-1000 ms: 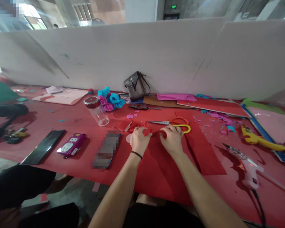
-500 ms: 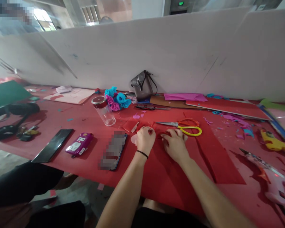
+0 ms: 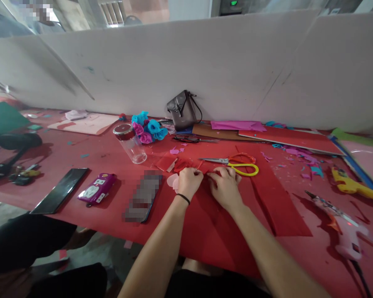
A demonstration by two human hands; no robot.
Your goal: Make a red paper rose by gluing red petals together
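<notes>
While both forearms reach in over the near edge of the red-covered table [image 3: 105, 148], the person's two hands meet almost fingertip to fingertip above it. Between them lies the red paper [image 3: 206, 170], a small bit whose outline melts into the red beneath it. The left hand [image 3: 190, 182], with a dark band [image 3: 183, 198] round its wrist, has its thumb and fingers drawn together at the paper's left side. The right hand [image 3: 225, 185] comes at it from the other side, fingers bent and tips turned inward. From where I stand I cannot tell whether either hand is truly pinching the paper or only touching it, since red lies on red and the knuckles cover much of it.

Just beyond the right hand rest the scissors [image 3: 226, 160], blades pointing left, one handle loop orange and the other yellow; I can't make out whether the yellow loop touches the knuckles. Crumpled red scraps [image 3: 180, 164] sit just past the left hand, and pale pink pieces [image 3: 173, 182] peep out beside it. Further left lies a phone [image 3: 146, 198], then a purple pouch [image 3: 97, 189]. Behind them a clear jar [image 3: 133, 148] stands near blue and magenta paper flowers [image 3: 149, 129]. Over on the right, well apart from the hands, a pink glue gun [image 3: 348, 244] lies near a yellow one [image 3: 345, 185].
</notes>
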